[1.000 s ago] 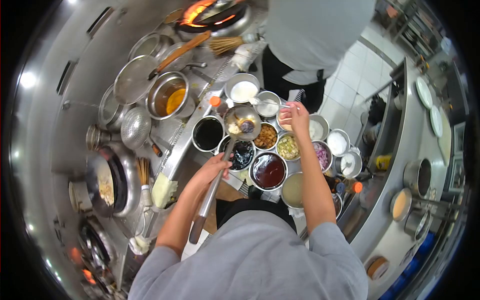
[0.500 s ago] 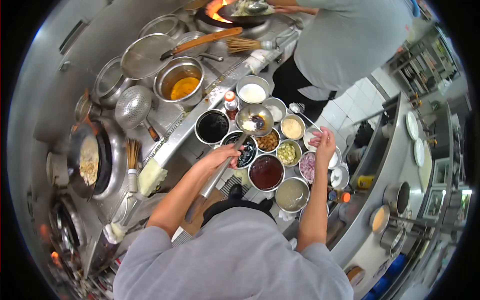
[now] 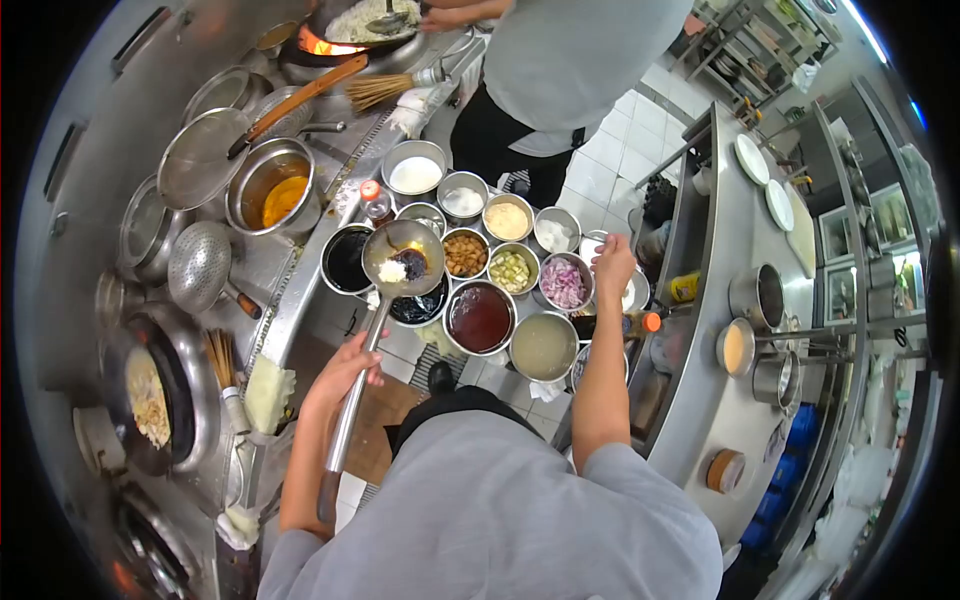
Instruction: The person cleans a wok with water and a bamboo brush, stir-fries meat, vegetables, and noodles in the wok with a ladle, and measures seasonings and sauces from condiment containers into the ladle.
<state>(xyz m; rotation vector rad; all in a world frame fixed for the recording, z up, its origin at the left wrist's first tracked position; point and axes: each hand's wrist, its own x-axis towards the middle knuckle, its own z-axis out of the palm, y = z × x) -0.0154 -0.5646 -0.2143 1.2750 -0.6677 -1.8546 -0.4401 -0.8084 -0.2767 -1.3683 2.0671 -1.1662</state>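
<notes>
My left hand is closed round the handle of a long metal ladle. In the ladle's bowl lie dark sauce and a small heap of white grains, above the pots. My right hand is pinched shut over the small white bowls at the right; the spoon in it is mostly hidden. Under and around the ladle stand pots of black sauce, brown diced pieces, chopped green pieces, chopped purple onion, dark red sauce and cloudy liquid.
On the left, a steel stove counter holds a wok with food, a perforated skimmer, a strainer and a pot of orange liquid. A co-worker stands ahead beside a flaming wok. A steel counter runs along the right.
The camera view has shifted, moving the pots left in the picture. My left hand and the ladle have come nearer my body. The spoon is less visible as my right hand stays over the bowls.
</notes>
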